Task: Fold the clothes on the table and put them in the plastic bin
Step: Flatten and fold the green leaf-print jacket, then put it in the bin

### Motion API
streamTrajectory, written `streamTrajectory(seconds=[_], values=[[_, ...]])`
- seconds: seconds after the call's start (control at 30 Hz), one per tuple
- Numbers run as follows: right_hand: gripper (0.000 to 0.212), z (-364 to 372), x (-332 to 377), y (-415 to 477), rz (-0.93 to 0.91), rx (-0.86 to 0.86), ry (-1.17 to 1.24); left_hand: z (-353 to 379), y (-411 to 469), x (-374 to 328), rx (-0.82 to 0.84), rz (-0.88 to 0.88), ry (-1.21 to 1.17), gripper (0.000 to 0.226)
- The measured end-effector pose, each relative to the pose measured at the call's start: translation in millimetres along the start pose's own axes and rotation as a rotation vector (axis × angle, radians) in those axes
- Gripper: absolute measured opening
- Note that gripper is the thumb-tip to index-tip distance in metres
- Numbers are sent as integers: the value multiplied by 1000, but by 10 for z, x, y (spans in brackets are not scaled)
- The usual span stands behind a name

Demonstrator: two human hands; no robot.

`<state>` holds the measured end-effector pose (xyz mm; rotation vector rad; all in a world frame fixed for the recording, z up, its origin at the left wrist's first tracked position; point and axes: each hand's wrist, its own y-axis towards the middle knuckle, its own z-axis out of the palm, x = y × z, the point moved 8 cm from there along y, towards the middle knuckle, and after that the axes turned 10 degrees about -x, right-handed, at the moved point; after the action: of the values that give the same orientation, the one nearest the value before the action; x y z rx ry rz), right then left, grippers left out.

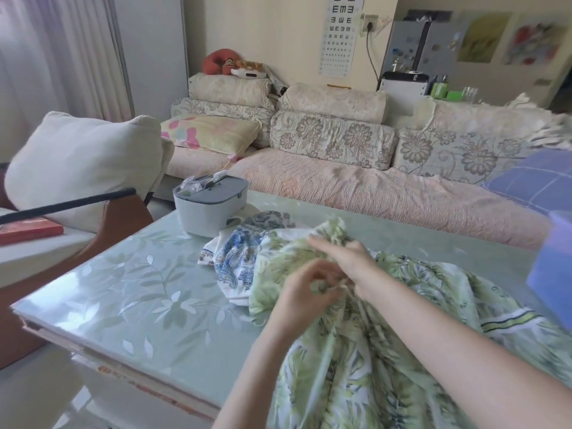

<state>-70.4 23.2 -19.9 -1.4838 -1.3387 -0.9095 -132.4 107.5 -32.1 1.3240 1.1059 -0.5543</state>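
Green and crumpled, the leaf-print garment (356, 351) lay on the table (139, 289) under our hands.
Our left hand (306, 292) pinched a fold of it with curled fingers; our right hand (346, 258) rested on the bunch just beyond, its grip too blurred to tell. A blue paisley garment (238, 258) touched it on the left, and the purple plastic bin (554, 274) stood at the right.

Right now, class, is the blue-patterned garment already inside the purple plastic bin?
No, the blue-patterned garment lies crumpled on the table, beside the green leaf-print garment.
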Motion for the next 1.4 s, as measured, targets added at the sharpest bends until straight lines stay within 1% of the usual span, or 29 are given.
streamTrajectory(seconds=[0.07,0.1,0.13,0.2,0.27,0.3,0.37,0.43,0.5,0.6,0.67,0.73,0.8,0.87,0.93,0.97,1.0,1.03,1.07,1.1,1.17,1.23,1.27,1.33,1.4], values=[[58,-389,-269,147,48,-162,51,229,-34,-29,83,32,-18,22],[51,-570,-370,188,76,-212,81,278,-28,-47,80,44,-23,22],[47,-767,-450,246,91,-249,115,283,-8,-54,44,55,-7,23],[48,-1150,-570,361,151,-312,193,182,64,-56,-94,109,112,24],[44,-1516,-676,502,187,-339,261,85,137,-6,-191,155,271,26],[43,-1674,-741,567,192,-341,248,71,172,47,-207,156,340,27],[46,-1922,-944,622,220,-333,112,120,231,195,-197,149,469,30],[44,-2013,-1187,560,257,-289,-25,243,284,355,-117,133,603,34],[49,-2039,-1474,567,311,-240,-26,356,318,517,-31,102,700,36],[59,-1982,-1665,634,314,-209,17,431,321,703,42,55,810,38],[61,-1935,-1637,712,273,-236,-42,445,394,725,43,80,834,37],[63,-1906,-1537,778,189,-278,-215,424,578,700,-12,113,847,37],[57,-1867,-1430,822,132,-304,-319,402,800,752,8,92,917,40],[41,-1775,-1414,846,110,-279,-371,370,974,903,101,35,1051,41],[35,-1711,-1432,864,69,-298,-394,300,1088,986,141,34,1157,39],[24,-1696,-1448,883,42,-318,-381,251,1129,982,120,56,1173,36],[19,-1694,-1436,869,14,-346,-354,203,1157,960,88,76,1162,33],[33,-1720,-1453,888,6,-378,-287,170,1174,940,60,94,1137,30],[42,-1761,-1426,870,-4,-412,-226,159,1180,927,45,115,1120,27],[42,-1808,-1426,902,-24,-434,-178,153,1180,919,29,134,1113,23],[35,-1893,-1419,903,-22,-452,-136,94,1207,887,-78,134,1044,14],[35,-1896,-1470,901,25,-396,-94,46,1274,840,-202,94,940,11],[35,-1884,-1484,877,57,-359,-75,55,1320,828,-228,79,918,12],[28,-1891,-1515,901,62,-315,-86,156,1425,810,-205,61,908,15],[18,-1962,-1528,932,17,-323,-220,344,1474,803,-120,78,942,18]])
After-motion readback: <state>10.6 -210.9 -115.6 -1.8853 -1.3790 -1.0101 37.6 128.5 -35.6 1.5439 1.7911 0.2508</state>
